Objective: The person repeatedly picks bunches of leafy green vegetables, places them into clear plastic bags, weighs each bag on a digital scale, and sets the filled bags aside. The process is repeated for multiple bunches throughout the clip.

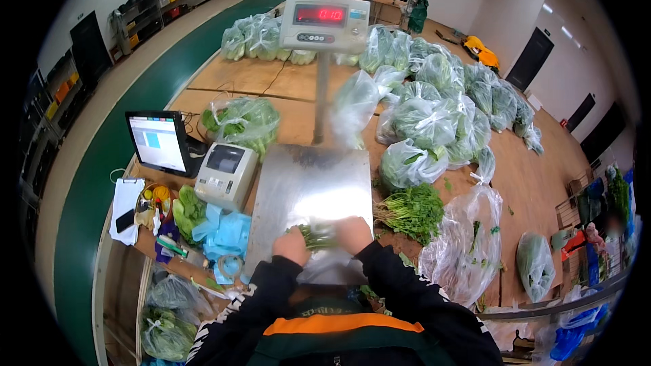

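Note:
Over the near part of the metal scale platform (315,178), a small bunch of green leafy stems (318,236) spans the gap between my two hands. My left hand (291,246) is closed around its left end. My right hand (352,235) is blurred at the other end, where clear plastic seems to show; its exact grip is unclear. A clear plastic bag (330,267) lies below the hands on the platform. The scale's display (325,15) stands on a post behind, lit with red digits. Right of the platform lies a loose bunch of rooted leafy herbs (414,211).
Bagged greens (422,117) crowd the wooden table at the back right. Empty-looking clear bags (465,244) lie at the right. On the left are a label printer (226,175), a monitor (157,142), a clipboard (124,203), blue plastic bags (226,234) and a tape roll (230,266).

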`<state>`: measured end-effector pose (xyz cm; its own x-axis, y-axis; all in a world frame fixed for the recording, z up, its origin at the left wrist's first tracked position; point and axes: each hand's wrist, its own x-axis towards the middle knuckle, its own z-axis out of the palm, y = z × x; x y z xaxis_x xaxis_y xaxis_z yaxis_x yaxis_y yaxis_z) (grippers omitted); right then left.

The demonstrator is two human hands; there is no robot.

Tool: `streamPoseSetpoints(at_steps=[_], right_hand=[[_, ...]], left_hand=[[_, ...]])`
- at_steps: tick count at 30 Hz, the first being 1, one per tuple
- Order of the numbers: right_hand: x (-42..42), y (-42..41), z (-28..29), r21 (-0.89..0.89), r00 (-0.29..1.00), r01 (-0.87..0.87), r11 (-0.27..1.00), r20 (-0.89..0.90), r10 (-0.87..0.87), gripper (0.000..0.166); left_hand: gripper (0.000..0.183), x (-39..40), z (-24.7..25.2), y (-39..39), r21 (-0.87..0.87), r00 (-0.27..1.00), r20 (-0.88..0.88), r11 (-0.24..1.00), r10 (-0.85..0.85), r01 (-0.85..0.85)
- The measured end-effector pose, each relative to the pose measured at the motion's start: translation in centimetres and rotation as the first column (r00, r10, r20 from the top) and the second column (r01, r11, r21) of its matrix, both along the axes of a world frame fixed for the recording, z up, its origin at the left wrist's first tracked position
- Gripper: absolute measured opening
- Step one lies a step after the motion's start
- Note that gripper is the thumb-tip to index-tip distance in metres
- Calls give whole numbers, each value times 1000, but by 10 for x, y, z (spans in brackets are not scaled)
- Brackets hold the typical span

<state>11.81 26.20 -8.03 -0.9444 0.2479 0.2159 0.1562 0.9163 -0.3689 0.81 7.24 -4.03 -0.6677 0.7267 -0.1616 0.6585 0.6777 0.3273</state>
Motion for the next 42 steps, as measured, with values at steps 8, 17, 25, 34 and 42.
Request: streamPoseSetpoints(at_steps=[8, 17, 25, 34, 42], right_hand=[[3, 18, 85, -962, 967, 26, 270, -45, -252, 24], [56, 4, 86, -997, 821, -68, 42, -80, -565, 21], [76, 5, 108, -989, 851, -147, -6, -124, -511, 18], [86, -22, 117, -945, 807, -317, 86, -316, -499, 12], [117, 120, -29, -238, 751, 607, 758, -140, -645, 12]], left_hand=[[43, -22, 28, -43, 275, 932, 361, 959, -43, -62], [30, -4, -2, -52, 207, 972, 205, 976, -114, 71], [19, -18, 71, -61, 596, 629, 774, 426, -78, -680], [40, -39, 103, -78, 470, 460, 865, 646, -200, -602], [34, 13, 77, -41, 495, 614, 789, 584, 7, -643]])
